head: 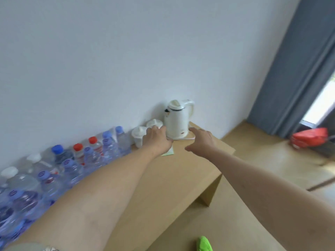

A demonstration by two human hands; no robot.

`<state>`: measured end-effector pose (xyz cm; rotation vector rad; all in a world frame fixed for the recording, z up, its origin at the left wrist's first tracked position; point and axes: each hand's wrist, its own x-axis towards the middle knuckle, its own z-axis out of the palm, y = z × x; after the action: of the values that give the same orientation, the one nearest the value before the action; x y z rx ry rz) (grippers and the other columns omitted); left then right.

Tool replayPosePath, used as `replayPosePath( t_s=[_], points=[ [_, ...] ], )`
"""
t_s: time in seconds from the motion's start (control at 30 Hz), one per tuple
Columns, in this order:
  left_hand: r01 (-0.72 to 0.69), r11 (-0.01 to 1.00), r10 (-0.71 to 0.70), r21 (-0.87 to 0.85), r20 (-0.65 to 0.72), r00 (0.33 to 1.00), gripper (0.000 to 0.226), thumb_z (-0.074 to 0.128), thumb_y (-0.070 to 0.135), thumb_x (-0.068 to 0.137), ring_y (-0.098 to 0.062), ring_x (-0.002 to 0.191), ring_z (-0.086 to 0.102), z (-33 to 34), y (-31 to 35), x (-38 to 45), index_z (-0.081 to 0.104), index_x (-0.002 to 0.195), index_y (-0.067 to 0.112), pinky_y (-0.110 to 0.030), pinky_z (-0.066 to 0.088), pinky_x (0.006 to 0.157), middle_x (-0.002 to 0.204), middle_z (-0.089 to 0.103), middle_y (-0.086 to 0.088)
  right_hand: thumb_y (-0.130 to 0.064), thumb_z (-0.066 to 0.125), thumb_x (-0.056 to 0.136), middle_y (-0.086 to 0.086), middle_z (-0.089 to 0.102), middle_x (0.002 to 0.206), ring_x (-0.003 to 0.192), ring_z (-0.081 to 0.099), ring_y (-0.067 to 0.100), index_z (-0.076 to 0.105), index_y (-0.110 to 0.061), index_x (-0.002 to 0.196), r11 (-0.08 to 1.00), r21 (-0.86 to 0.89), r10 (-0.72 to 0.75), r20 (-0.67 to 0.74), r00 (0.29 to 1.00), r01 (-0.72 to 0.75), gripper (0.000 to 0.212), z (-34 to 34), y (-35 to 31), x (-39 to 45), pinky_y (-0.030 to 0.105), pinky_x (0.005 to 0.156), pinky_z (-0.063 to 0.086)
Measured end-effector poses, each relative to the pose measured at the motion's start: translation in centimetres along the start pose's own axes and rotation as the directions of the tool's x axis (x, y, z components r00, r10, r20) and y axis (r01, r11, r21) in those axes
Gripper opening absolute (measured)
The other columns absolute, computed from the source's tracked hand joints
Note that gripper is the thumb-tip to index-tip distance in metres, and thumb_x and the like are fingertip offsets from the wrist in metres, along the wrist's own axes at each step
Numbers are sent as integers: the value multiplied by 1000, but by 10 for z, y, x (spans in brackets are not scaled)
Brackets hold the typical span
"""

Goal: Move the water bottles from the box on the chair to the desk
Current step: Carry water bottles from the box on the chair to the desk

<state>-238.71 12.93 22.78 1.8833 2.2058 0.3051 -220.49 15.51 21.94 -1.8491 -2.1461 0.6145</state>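
bottle labels too blurred to read. left of the kettle [178, 120], left hand [159, 140] grip unclear; right hand [201, 140] spread empty; water bottles [72, 165] line the desk [181, 174].

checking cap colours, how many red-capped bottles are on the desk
2: one red-capped bottle mid-row by the wall, another just right of it. More may hide behind the left arm.

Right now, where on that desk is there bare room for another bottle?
The front strip of the desk, between the bottles and the near edge, is bare. The wall side is crowded: bottles, two cups, then the kettle.
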Motion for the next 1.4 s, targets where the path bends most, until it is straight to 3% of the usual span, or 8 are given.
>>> replayPosePath(
  t_s=[0.17, 0.33, 0.5, 0.73, 1.13, 1.4],
  points=[
    [-234, 972, 232, 29, 73, 970, 59, 58, 51, 98, -31, 139, 36, 23, 120, -6, 47, 147, 20, -45, 41, 109, 147, 45, -11, -34, 77, 80, 0, 52, 143, 136, 40, 27, 38, -32, 153, 983, -18, 182, -99, 978, -185, 83, -48, 98, -43, 39, 95, 39],
    [-418, 907, 407, 56, 140, 903, 61, 58, 51, 97, -31, 141, 34, 50, 240, -21, 44, 149, 21, -44, 40, 110, 150, 43, -10, -39, 82, 79, 0, 48, 149, 140, 36, 27, 37, -35, 154, 930, 60, 367, -154, 917, -362, 87, -93, 199, -97, 42, 104, 40],
    [-519, 855, 515, -27, 178, 839, 65, 60, 51, 96, -29, 142, 34, 93, 382, -52, 42, 152, 23, -45, 42, 109, 150, 44, -9, -41, 82, 78, 2, 44, 153, 142, 35, 28, 36, -34, 154, 849, 73, 528, -190, 828, -524, 89, -143, 316, -165, 44, 107, 39],
    [-700, 710, 693, -73, 249, 677, 67, 65, 55, 91, -31, 140, 40, 176, 587, -138, 46, 148, 26, -43, 42, 109, 150, 46, -9, -35, 83, 81, 3, 40, 158, 145, 33, 30, 33, -34, 155, 695, 177, 718, -225, 659, -697, 90, -206, 476, -272, 48, 115, 37],
    [-916, 352, 876, -190, 410, 252, 67, 66, 51, 93, -32, 139, 37, 298, 854, -282, 43, 150, 25, -48, 41, 107, 149, 45, -10, -39, 78, 80, -1, 39, 156, 143, 33, 26, 31, -36, 156, 328, 342, 939, -217, 265, -881, 89, -281, 690, -441, 40, 107, 35],
    [-963, 95, 919, -251, 394, -12, 69, 66, 55, 90, -31, 139, 38, 395, 1036, -327, 45, 150, 27, -50, 41, 106, 151, 46, -9, -40, 79, 80, -1, 40, 155, 143, 33, 26, 32, -36, 156, 134, 433, 971, -238, 30, -892, 90, -341, 846, -491, 41, 110, 34]
  ],
)
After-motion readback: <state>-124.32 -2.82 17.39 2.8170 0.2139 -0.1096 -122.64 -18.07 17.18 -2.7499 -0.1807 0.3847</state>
